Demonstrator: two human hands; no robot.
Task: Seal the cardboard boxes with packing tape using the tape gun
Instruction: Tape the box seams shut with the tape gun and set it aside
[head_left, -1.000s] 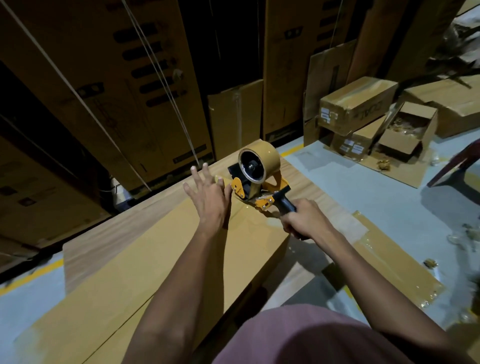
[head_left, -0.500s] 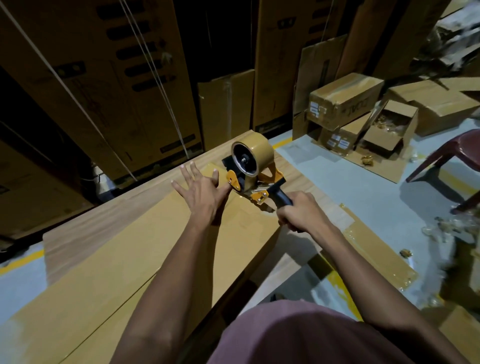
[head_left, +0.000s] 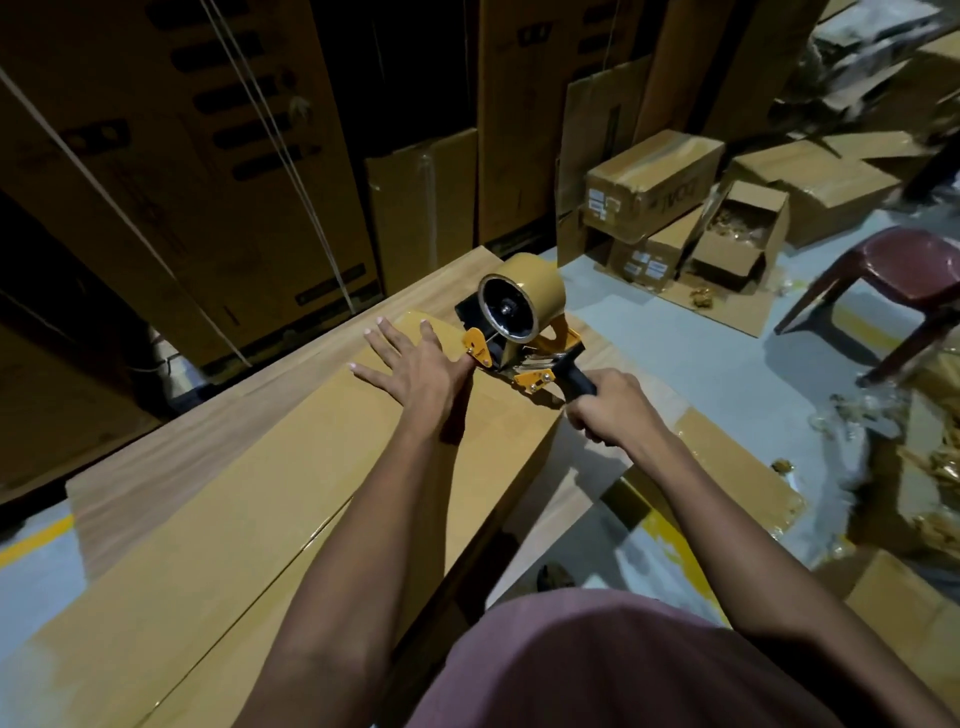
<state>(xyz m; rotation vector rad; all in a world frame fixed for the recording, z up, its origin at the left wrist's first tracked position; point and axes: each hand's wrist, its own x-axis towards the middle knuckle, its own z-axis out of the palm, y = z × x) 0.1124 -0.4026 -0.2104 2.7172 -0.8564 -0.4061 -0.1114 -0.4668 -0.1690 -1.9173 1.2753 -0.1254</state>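
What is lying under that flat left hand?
The left hand presses brown tape on the long cardboard box, beside the tape gun. The palm covers whatever seam runs beneath.

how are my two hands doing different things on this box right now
The left hand lies flat with fingers spread, pressing on the long cardboard box; the right hand is curled round the black handle of the tape gun. The left hand holds nothing, while the right hand grips a tool. The left hand sits on the box top; the right hand is by its right edge. Both reach toward the box's far end.
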